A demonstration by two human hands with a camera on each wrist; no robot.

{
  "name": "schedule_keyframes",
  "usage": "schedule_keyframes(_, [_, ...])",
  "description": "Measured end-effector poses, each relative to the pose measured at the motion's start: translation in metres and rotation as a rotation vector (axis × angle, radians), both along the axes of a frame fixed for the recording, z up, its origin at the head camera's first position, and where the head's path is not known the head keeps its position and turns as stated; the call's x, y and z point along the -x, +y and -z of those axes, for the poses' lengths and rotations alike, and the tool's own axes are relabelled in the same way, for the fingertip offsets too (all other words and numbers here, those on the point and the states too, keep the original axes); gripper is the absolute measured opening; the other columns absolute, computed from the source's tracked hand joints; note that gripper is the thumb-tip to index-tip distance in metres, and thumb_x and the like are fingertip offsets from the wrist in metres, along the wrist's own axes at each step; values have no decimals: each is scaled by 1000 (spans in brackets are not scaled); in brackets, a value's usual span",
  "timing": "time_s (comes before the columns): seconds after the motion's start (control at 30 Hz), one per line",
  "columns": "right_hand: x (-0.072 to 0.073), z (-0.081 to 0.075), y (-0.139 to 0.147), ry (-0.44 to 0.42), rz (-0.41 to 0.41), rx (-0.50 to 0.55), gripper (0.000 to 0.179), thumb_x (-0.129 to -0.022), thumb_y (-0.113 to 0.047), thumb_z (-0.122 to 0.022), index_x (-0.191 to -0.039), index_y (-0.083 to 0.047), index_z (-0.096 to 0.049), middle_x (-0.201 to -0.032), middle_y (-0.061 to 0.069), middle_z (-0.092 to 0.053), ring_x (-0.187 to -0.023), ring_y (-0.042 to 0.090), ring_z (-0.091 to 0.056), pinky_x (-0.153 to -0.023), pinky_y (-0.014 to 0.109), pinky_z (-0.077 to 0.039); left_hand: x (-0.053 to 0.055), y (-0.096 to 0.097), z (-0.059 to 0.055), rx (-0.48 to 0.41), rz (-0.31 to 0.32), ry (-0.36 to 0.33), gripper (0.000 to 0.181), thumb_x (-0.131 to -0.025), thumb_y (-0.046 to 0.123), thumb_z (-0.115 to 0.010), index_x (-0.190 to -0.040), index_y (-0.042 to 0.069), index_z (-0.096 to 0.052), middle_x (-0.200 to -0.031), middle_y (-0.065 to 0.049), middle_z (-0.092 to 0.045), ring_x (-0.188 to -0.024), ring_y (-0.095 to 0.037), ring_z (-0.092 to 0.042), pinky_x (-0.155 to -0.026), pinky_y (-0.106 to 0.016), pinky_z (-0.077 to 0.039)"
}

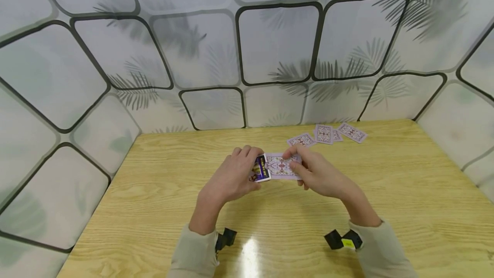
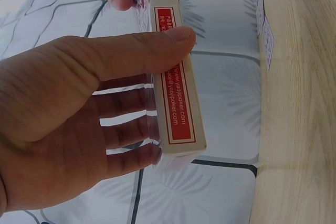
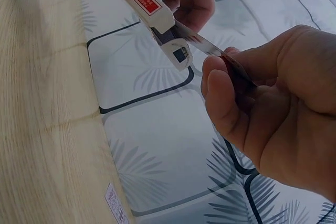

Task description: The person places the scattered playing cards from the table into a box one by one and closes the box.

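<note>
My left hand (image 1: 236,174) grips a playing-card box (image 1: 262,169), its thumb along the narrow red-and-white side (image 2: 176,103) and its fingers behind. My right hand (image 1: 322,175) pinches patterned playing cards (image 1: 278,166) between thumb and fingers. These cards reach to the box's right end; in the right wrist view the held cards (image 3: 202,44) look bent and partly inside the box mouth. A flap (image 3: 180,56) hangs out at that end. How many cards are held, I cannot tell. Both hands are above the wooden table (image 1: 162,209).
Several playing cards (image 1: 324,134) lie face down near the table's back edge, right of the middle, some overlapping. A patterned fabric wall (image 1: 278,46) surrounds the table at the back and sides. Dark wrist cameras (image 1: 227,238) are worn at both sleeves.
</note>
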State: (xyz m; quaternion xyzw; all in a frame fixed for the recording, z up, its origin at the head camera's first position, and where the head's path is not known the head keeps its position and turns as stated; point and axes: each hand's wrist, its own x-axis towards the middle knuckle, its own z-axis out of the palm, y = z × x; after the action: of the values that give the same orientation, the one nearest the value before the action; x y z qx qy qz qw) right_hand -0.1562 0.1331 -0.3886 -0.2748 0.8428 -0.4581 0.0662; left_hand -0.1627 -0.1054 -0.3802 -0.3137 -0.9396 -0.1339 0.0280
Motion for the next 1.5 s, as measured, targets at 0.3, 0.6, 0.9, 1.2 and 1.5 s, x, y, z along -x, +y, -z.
schedule_keyframes(0.3, [2,1,1,-24,-30,-16,15,-99,-6,-46,-113,-9,-49,-66,6,-50,-55,16,-53,-48,30,-49,-2,3,-1,4,52,2,70,-75,23,-81,-132,15,-42,-123,-3,-52,-110,-23,-48,-91,-40,-44])
schedule_keyframes(0.6, [-3,2,-19,11,241,84,30,-92,-12,-61,-118,-9,-46,-75,8,-54,-51,21,-54,-42,30,-46,-5,6,-5,10,49,-7,73,-76,30,-80,-135,14,-41,-124,-4,-52,-108,-21,-48,-90,-36,-45])
schedule_keyframes(0.9, [-11,4,-39,170,425,203,26,-87,-7,-67,-111,-2,-58,-85,8,-56,-57,14,-55,-43,28,-49,-5,9,-5,-20,41,-3,73,-77,35,-78,-136,13,-41,-122,-3,-52,-106,-18,-48,-87,-34,-46])
schedule_keyframes(1.2, [-12,7,-43,296,376,122,21,-87,-4,-64,-108,-2,-65,-88,5,-60,-61,11,-52,-49,23,-44,-4,9,-4,-31,35,24,72,-77,35,-78,-135,14,-41,-122,-3,-52,-107,-19,-49,-87,-35,-47])
schedule_keyframes(1.5, [-13,9,-46,430,339,44,24,-84,0,-67,-107,-1,-67,-86,4,-66,-57,6,-48,-49,21,-43,-4,10,-4,-9,33,51,71,-77,35,-78,-134,13,-41,-121,-3,-52,-108,-20,-49,-87,-35,-47])
